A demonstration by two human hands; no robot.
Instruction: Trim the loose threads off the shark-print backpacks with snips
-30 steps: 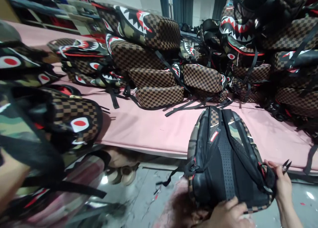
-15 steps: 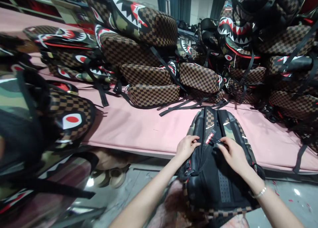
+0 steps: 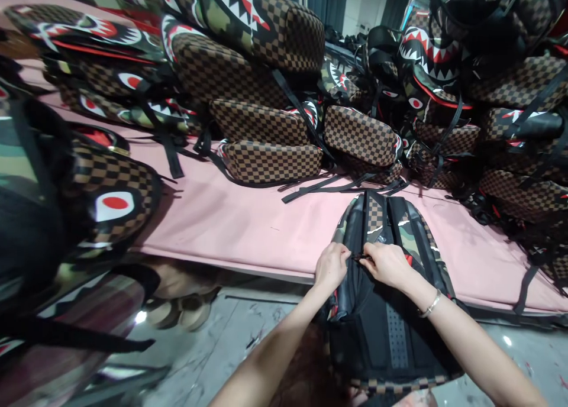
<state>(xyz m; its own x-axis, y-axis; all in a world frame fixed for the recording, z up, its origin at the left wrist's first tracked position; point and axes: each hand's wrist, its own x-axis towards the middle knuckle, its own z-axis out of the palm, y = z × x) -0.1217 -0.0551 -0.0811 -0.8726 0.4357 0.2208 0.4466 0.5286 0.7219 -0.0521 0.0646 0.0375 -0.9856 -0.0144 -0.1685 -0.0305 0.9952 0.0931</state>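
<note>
A black-backed backpack (image 3: 375,336) with camouflage and brown check trim lies back side up, its top on the pink table and its lower end towards me. My left hand (image 3: 332,270) is closed in a pinch at the outer edge of its left shoulder strap (image 3: 354,283). Right beside it, my right hand (image 3: 388,266) pinches a small dark piece that lies across the strap between both sets of fingertips. What the left fingertips hold is too small to make out. A bit of red label (image 3: 409,259) shows behind the right hand.
Stacked check-and-shark-print backpacks (image 3: 273,161) line the back of the pink table (image 3: 239,223). Loose black straps (image 3: 319,188) trail forward from them. A person's dark sleeve (image 3: 33,200) and another backpack (image 3: 115,200) are close at left. Below is a shiny floor (image 3: 239,330).
My right hand has moved left across the backpack to meet my left hand at the left strap. The red-and-white label has shifted right, mostly behind my right hand. The view has turned slightly.
</note>
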